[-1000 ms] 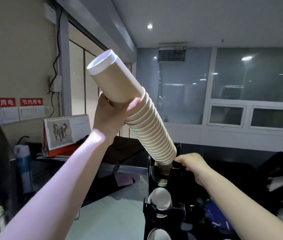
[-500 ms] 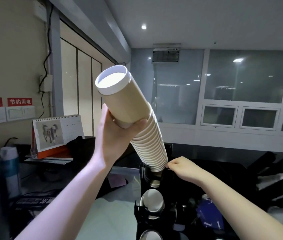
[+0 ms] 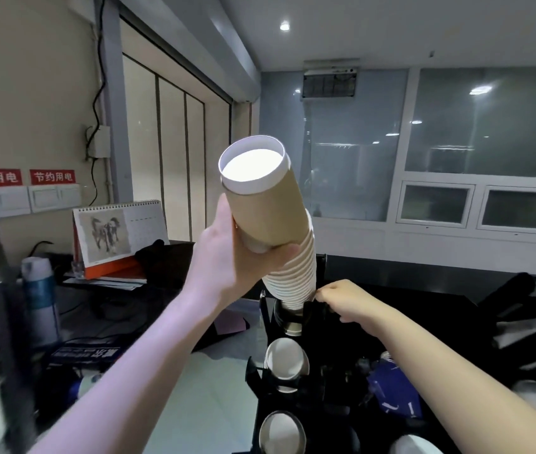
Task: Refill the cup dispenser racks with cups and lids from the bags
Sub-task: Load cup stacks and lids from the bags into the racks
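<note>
A long stack of brown paper cups [image 3: 270,211] with white rims tilts up toward me, bottom end uppermost. Its lower end sits in the top opening of the black cup dispenser rack [image 3: 312,381]. My left hand [image 3: 237,260] grips the stack around its upper brown part. At the rack's top edge, beside the stack's lowest cups, my right hand [image 3: 342,299] pinches the rack. Two lower rack openings show cup mouths [image 3: 284,358].
A desk calendar [image 3: 119,237] and a blue-white bottle [image 3: 39,296] stand on the cluttered desk at left. A blue bag [image 3: 394,391] lies right of the rack. Dark chairs [image 3: 522,309] are at right. Windows line the far wall.
The cup stack has slid deeper into the rack's top opening and stands steeper. My left hand came down and right with it; my right hand stayed at the rack top.
</note>
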The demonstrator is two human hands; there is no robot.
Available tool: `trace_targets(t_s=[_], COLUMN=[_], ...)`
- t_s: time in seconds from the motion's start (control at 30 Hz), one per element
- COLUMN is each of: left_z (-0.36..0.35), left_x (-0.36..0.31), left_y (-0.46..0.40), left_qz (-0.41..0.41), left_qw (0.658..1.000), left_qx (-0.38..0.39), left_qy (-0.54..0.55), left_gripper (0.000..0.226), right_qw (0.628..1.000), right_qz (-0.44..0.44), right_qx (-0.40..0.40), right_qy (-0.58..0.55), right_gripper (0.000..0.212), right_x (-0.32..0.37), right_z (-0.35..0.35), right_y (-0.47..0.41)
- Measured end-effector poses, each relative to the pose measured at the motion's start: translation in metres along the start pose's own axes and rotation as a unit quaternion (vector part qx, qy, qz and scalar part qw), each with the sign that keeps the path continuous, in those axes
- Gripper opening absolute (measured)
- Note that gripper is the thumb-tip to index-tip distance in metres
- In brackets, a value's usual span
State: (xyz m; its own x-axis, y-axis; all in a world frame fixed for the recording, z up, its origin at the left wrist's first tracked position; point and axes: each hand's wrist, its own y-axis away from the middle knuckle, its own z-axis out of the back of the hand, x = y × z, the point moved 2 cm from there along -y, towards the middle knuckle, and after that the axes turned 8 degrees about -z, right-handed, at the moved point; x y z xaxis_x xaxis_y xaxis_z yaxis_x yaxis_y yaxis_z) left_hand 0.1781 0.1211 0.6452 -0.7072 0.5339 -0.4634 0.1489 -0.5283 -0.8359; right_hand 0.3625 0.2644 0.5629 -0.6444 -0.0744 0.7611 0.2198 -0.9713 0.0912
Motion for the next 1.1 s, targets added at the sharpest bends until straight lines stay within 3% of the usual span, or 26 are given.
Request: trace_targets(t_s=[0.13, 0.23, 0.33, 0.83, 1.1], left_z=[-0.001, -0.006, -0.009, -0.007, -0.009], left_x=[-0.006, -0.01, -0.012, -0.04, -0.021], left_y=[-0.004, -0.002, 0.002, -0.016, -0.004], left_qz=[0.009, 0.016, 0.015, -0.03, -0.019], left_qw=[1.0, 1.0, 1.0, 0.998, 0.998], left_qx=[0.005, 0.011, 0.017, 0.025, 0.016], left_qy=[0.015, 0.022, 0.015, 0.054, 0.06], left_gripper=[0.074, 0.077, 0.077, 0.084, 0.085], right_qw=[0.997, 0.984, 0.98, 0.955, 0.963], right_qz=[0.077, 0.178, 0.189, 0.244, 0.218], right_qx=[0.002, 0.004, -0.068, -0.166, -0.154], right_qy=[-0.022, -0.012, 0.001, -0.039, -0.02], right_gripper=[0.038, 0.074, 0.091, 0.087, 0.09], right_x=[0.005, 0.01, 0.013, 0.021, 0.019], right_z=[-0.001, -0.004, -0.013, 0.0, -0.01], right_y=[0.0, 0.004, 0.01, 0.016, 0.016])
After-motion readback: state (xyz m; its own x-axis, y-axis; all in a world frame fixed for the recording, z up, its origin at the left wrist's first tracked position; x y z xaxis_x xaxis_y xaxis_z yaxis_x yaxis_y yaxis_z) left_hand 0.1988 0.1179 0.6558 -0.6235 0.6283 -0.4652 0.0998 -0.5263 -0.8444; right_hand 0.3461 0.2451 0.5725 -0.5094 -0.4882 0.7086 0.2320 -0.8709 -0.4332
